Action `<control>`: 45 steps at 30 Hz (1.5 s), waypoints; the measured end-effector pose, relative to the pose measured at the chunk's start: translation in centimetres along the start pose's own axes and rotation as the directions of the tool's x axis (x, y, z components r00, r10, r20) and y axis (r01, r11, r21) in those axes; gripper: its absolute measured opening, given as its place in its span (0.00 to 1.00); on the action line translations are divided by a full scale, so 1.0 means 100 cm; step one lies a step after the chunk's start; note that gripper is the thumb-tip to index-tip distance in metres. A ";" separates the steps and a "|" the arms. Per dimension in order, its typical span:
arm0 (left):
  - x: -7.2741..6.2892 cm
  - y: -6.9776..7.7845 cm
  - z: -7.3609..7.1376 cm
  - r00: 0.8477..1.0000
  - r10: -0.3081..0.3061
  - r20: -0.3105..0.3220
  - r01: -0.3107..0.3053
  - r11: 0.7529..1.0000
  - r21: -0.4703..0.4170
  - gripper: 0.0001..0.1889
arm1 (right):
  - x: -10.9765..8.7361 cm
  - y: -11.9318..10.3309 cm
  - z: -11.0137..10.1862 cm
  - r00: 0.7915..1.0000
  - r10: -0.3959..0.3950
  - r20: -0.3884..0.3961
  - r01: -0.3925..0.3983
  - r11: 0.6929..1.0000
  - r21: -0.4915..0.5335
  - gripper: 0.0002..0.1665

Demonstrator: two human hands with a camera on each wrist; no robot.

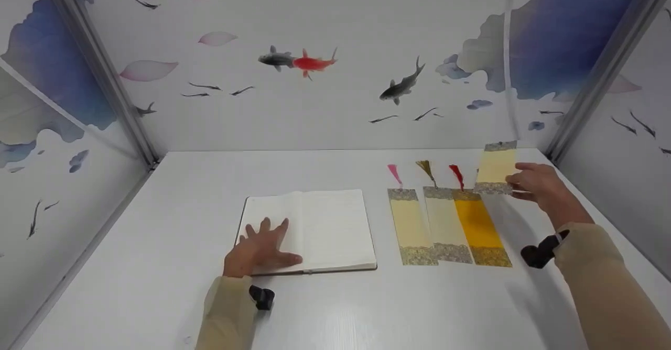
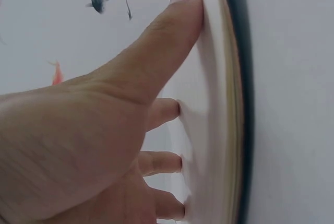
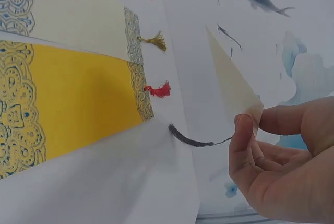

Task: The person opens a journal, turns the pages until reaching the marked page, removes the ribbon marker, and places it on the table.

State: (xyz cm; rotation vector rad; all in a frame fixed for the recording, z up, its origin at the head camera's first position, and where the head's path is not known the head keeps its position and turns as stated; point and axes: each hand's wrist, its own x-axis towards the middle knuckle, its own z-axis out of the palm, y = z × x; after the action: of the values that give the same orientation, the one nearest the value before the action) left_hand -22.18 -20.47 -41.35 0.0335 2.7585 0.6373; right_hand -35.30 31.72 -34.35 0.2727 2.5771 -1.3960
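An open notebook with blank-looking pages lies on the white table. My left hand rests on its left page with fingers spread; in the left wrist view the fingertips press the paper near the edge. Raised above the table at the right, a pale yellow bookmark with patterned ends is pinched between thumb and fingers of my right hand. A dark tassel hangs by it in the right wrist view.
Three bookmarks lie side by side right of the notebook: a pale yellow one with a pink tassel, a cream one with an olive tassel, and a golden-yellow one with a red tassel. Printed wall panels enclose the table.
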 end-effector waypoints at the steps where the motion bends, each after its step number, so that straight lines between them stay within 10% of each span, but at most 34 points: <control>1: 0.000 0.000 0.000 1.000 -0.002 -0.001 0.002 1.000 -0.002 0.50 | 0.002 0.001 0.000 1.000 0.005 0.008 -0.005 1.000 -0.002 0.43; 34: 0.004 0.000 0.000 0.999 -0.030 0.032 0.030 0.999 0.022 0.52 | -0.012 0.101 -0.004 0.998 0.014 0.058 -0.004 0.986 -0.169 0.40; 45: 0.003 -0.001 0.001 0.999 -0.032 0.016 0.032 0.999 0.021 0.51 | -0.026 0.106 0.002 1.000 -0.019 -0.015 0.012 0.926 -0.377 0.44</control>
State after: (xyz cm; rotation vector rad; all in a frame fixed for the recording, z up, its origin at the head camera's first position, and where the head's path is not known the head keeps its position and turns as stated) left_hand -22.41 -20.46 -41.53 -0.0011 2.7440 0.5979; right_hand -30.05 37.06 -42.28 0.2033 2.7954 -0.8724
